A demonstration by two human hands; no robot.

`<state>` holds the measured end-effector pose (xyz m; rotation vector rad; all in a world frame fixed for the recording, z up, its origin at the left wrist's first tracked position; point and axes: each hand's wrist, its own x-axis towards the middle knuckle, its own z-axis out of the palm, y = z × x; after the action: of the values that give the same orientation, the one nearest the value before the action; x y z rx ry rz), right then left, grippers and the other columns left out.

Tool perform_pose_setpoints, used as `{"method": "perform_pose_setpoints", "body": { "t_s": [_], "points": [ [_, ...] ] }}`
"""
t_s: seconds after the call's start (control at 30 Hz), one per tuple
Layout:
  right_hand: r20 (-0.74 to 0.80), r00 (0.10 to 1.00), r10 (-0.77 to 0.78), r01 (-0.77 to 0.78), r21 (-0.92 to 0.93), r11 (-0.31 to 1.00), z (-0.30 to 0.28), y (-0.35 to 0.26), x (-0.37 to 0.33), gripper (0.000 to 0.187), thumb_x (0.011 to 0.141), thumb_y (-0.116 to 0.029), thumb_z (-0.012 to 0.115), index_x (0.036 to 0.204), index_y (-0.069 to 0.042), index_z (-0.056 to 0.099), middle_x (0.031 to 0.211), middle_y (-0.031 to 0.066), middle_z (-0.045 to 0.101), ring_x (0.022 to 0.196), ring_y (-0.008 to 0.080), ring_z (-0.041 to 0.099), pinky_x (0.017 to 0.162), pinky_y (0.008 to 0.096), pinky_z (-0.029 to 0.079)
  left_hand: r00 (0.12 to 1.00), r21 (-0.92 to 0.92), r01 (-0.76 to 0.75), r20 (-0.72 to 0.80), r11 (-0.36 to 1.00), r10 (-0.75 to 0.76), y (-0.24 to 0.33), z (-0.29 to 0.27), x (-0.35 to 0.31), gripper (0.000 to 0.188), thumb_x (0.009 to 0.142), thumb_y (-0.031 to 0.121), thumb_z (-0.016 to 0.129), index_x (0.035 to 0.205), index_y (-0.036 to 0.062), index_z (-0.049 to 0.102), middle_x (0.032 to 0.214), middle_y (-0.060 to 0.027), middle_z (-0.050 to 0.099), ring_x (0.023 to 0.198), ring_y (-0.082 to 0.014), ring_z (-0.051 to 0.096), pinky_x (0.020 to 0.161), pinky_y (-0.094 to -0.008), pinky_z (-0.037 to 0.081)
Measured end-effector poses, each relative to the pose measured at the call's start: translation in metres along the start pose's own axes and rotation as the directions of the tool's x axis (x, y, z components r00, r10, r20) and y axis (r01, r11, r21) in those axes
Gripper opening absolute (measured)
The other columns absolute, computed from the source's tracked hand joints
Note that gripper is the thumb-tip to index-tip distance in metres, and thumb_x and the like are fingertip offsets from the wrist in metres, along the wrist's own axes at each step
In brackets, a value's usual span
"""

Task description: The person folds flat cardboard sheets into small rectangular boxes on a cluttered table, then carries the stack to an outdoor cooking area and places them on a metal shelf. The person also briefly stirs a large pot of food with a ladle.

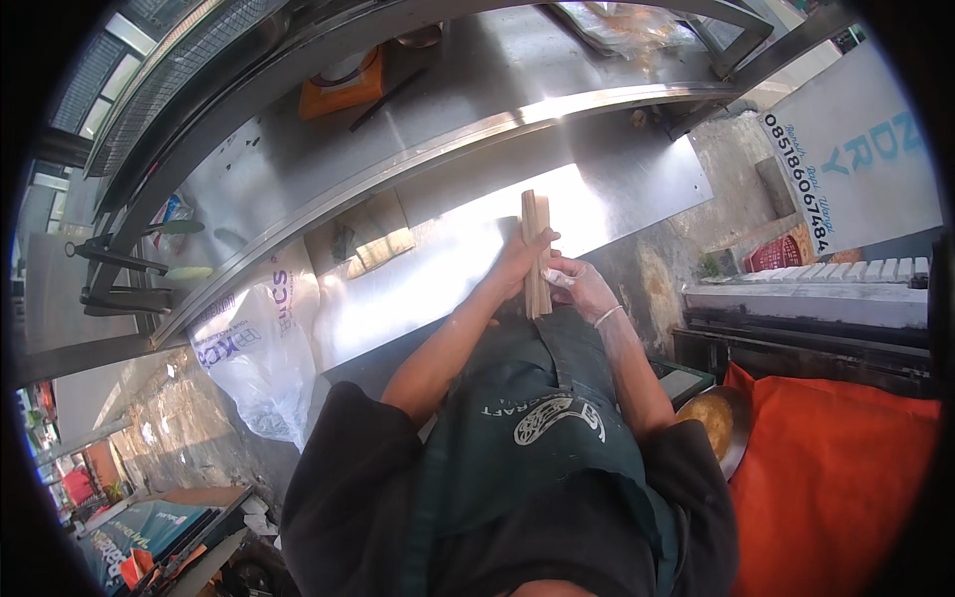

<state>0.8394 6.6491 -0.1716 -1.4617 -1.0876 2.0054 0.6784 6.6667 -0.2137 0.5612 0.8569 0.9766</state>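
From my end, left to right: a clear plastic bag (261, 348) hangs well left of the hands, below the counter edge; probably hung there to keep it off the work surface, can't see what it's hooked on. Ahead and left of the hands, an orange box (343, 90) sits on the upper counter (487, 65), back from the edge, so likely parked out of the way. Nearer, a brown flat piece (378, 239) is on the lower shelf (398, 308), left of the hands; purpose unclear. Left hand (517, 264) is closed around a bundle of thin wooden sticks (535, 214), gripping mid-length; I read that as keeping the loose lengths together. Bundle is in front of the apron (497, 428), roughly upright in view, top end past the fingers, bottom end below them. Right hand (582, 286) is at the bundle's right side, fingers bent, pinching or steadying its lower half; exact contact is partly hidden. It looks to be in a thin clear glove, left looks bare. Right of and behind the hands, a round pan (739, 438) sits beside orange cloth (836, 478), close to the right elbow, presumably for easy reach.
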Motion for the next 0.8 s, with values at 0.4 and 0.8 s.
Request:
{"method": "perform_pose_setpoints", "body": {
  "t_s": [0.4, 0.8],
  "points": [
    [0.114, 0.993, 0.029, -0.031, 0.017, 0.999, -0.018, -0.024, 0.058, 0.022, 0.091, -0.023, 0.071, 0.107, -0.008, 0.069, 0.086, -0.0052, 0.066, 0.067, 0.0036, 0.054, 0.064, 0.0184, 0.046, 0.992, -0.159, 0.105, -0.05, 0.982, -0.114, 0.019, -0.023, 0.038, 0.052, 0.097, 0.037, 0.058, 0.132, 0.0006, 0.045, 0.125, -0.0151, 0.058, 0.103, -0.0229, 0.063, 0.086, -0.0361, 0.055],
    [-0.121, 0.993, -0.018, -0.009, -0.224, 0.975, -0.078, -0.026, 0.071, 0.016, 0.093, -0.018, 0.066, 0.104, -0.006, 0.069, 0.08, -0.0034, 0.065, 0.064, 0.004, 0.051, 0.054, 0.0211, 0.039, 0.979, -0.272, 0.14, -0.106, 0.952, -0.174, 0.032, -0.043, 0.034, 0.045, 0.099, 0.035, 0.052, 0.128, 0.0009, 0.054, 0.114, -0.0104, 0.065, 0.1, -0.0206, 0.066, 0.087, -0.0333, 0.052]
  ]
}}
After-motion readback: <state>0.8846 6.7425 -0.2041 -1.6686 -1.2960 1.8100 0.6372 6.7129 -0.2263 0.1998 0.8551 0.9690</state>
